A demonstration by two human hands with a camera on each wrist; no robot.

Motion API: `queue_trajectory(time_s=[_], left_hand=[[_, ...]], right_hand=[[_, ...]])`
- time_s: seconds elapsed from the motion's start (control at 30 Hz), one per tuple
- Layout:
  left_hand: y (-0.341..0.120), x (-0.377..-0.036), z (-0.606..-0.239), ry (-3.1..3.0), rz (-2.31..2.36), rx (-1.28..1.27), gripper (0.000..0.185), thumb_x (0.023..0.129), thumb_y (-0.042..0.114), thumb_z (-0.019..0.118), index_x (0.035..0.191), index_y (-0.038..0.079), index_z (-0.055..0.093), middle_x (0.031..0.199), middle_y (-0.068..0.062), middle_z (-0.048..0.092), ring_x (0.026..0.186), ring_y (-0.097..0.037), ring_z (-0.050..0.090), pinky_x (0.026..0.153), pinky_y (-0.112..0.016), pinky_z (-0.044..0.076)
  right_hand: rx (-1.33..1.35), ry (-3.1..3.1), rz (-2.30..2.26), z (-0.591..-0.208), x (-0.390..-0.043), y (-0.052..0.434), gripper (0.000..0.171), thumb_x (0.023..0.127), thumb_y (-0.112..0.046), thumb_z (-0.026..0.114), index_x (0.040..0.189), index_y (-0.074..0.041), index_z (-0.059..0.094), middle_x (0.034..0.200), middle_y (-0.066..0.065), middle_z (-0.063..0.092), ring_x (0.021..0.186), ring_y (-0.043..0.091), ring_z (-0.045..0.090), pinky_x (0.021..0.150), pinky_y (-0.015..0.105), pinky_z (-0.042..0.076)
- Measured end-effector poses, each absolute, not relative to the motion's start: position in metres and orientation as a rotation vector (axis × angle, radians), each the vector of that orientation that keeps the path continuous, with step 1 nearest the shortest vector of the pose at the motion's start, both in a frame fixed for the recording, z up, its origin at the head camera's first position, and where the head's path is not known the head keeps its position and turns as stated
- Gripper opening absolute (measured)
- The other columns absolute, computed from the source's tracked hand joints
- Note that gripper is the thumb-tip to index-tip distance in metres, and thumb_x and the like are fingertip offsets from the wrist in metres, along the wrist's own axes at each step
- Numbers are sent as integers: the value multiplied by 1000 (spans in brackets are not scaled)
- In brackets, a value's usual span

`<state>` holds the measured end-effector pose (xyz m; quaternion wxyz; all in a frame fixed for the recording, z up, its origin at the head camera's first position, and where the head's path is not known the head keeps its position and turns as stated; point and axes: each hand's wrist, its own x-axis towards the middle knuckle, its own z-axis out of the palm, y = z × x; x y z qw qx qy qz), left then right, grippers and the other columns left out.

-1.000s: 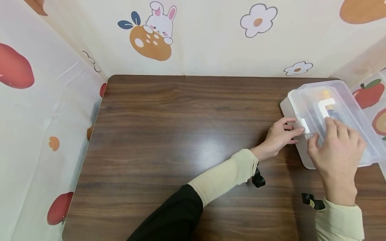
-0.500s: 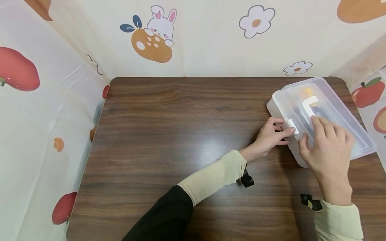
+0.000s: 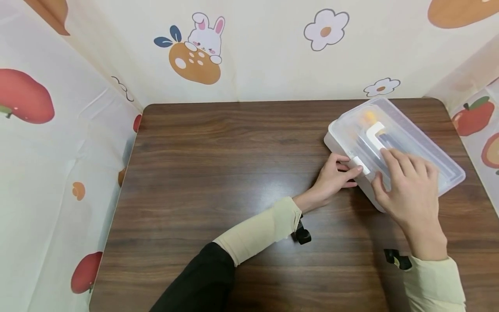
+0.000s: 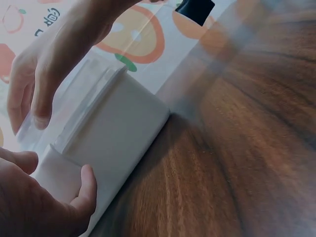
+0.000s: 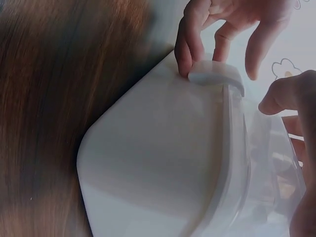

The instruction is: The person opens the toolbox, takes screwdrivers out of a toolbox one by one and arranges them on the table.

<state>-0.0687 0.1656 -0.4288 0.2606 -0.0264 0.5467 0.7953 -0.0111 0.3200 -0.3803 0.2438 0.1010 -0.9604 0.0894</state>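
Note:
A white plastic storage box [image 3: 370, 188] with a clear lid [image 3: 432, 162] stands at the table's right side, turned at an angle. My left hand [image 3: 329, 177] pinches the white latch [image 3: 359, 164] on the box's near long side; thumb and fingers lie around that latch [image 4: 57, 173] in the left wrist view. Over the lid, my right hand [image 3: 411, 190] curls its fingers at the white handle [image 3: 375, 132], whose near part they hide. The lid lies on the box. Something yellow [image 3: 369, 116] and something dark blue show blurred through it.
The brown wooden table [image 3: 218, 173] reaches to the left of the box. Behind it hangs a cream printed curtain [image 3: 269, 56], with further printed sheets at both sides. A black wrist mount [image 3: 302, 234] is on the left sleeve, another [image 3: 397, 259] on the right.
The box has slid leftward across the table, away from the right edge, with both hands moving along on it. The hands' hold looks the same. The head view has shifted slightly.

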Motion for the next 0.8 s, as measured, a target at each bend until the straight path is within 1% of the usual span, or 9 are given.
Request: queue_trajectory(time_s=[0.2, 0.37, 0.43, 0.5, 0.57, 0.67, 0.73, 0.8], left_hand=[[153, -66, -432, 1464, 2178, -121, 25, 97, 6, 72, 117, 8, 57, 97, -1, 53, 79, -19, 63, 81, -37, 65], [141, -62, -434, 1428, 2213, -142, 24, 98, 6, 71, 118, 6, 58, 98, -2, 52, 78, -17, 62, 81, -34, 64], [137, -60, -434, 1414, 2227, -155, 24, 98, 6, 71, 119, 6, 58, 99, -2, 52, 80, -18, 63, 80, -33, 64], [132, -57, -434, 1400, 2240, -168, 24, 98, 5, 71, 119, 5, 58, 99, -2, 53, 86, -25, 67, 80, -32, 64], [127, -55, -433, 1388, 2255, -183, 24, 98, 4, 70, 119, 4, 58, 98, -2, 54, 95, -37, 70, 80, -31, 64], [120, -51, -432, 1370, 2281, -211, 24, 98, 2, 69, 119, 3, 57, 99, -3, 55, 110, -51, 68, 81, -32, 64], [116, -48, -432, 1360, 2299, -238, 25, 98, 2, 70, 119, 2, 57, 99, -3, 56, 114, -55, 66, 82, -34, 64], [111, -45, -432, 1357, 2311, -259, 24, 99, 2, 69, 120, 2, 57, 100, -3, 56, 112, -53, 67, 83, -35, 64]], right_hand=[[359, -2628, 259, -380, -13, 314, 61, 97, -37, 41, 140, 3, 59, 133, 29, 64, 118, 50, 54, 98, 67, 35], [423, -2610, 296, -380, -15, 308, 60, 97, -35, 42, 139, 2, 60, 132, 25, 65, 118, 48, 54, 99, 65, 35], [448, -2584, 322, -380, -17, 306, 59, 96, -35, 43, 138, 1, 62, 130, 24, 66, 117, 47, 55, 98, 64, 35], [475, -2565, 338, -380, -18, 303, 58, 96, -34, 43, 139, 0, 62, 130, 23, 67, 117, 47, 55, 98, 64, 36], [504, -2556, 342, -380, -19, 300, 58, 95, -34, 44, 139, -1, 62, 130, 23, 67, 117, 47, 56, 99, 64, 36], [555, -2549, 340, -380, -20, 297, 57, 95, -33, 44, 139, -1, 63, 130, 23, 67, 116, 47, 57, 99, 63, 36], [589, -2548, 338, -380, -21, 295, 57, 96, -33, 44, 138, -1, 63, 130, 23, 68, 115, 47, 57, 99, 63, 37], [624, -2545, 334, -380, -22, 293, 56, 96, -32, 44, 138, -1, 63, 129, 24, 68, 115, 46, 58, 100, 63, 37]])
